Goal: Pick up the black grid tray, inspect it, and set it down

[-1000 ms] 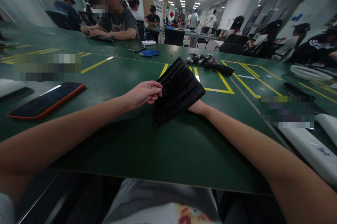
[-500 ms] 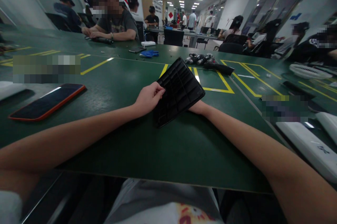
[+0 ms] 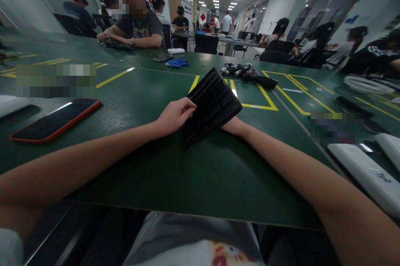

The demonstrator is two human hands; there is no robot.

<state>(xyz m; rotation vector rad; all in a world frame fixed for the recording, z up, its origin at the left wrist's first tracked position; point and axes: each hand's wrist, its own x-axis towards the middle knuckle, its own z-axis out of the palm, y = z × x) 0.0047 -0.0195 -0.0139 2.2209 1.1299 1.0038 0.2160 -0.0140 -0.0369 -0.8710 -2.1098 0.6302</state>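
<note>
A black rectangular panel (image 3: 212, 105) with a ribbed grid of lines on its face is held up, tilted, above the green table. My right hand (image 3: 234, 126) grips it from behind at the lower right; the panel hides those fingers. At the panel's left edge is my left hand (image 3: 178, 114), its thumb and fingers pinched together in front of the face. Whatever sits in that pinch is too small or hidden to make out.
On the left lies a phone (image 3: 58, 120) with an orange edge. Beyond the panel are bundled cables (image 3: 237, 69), a black handle-shaped object (image 3: 261, 81) and blue gloves (image 3: 177, 63). White cases (image 3: 364, 174) lie at right. A person (image 3: 137, 24) sits across the green table (image 3: 200, 187).
My left hand has shifted very slightly at the panel's edge, and the panel has tilted a little. My right hand stays behind it.
</note>
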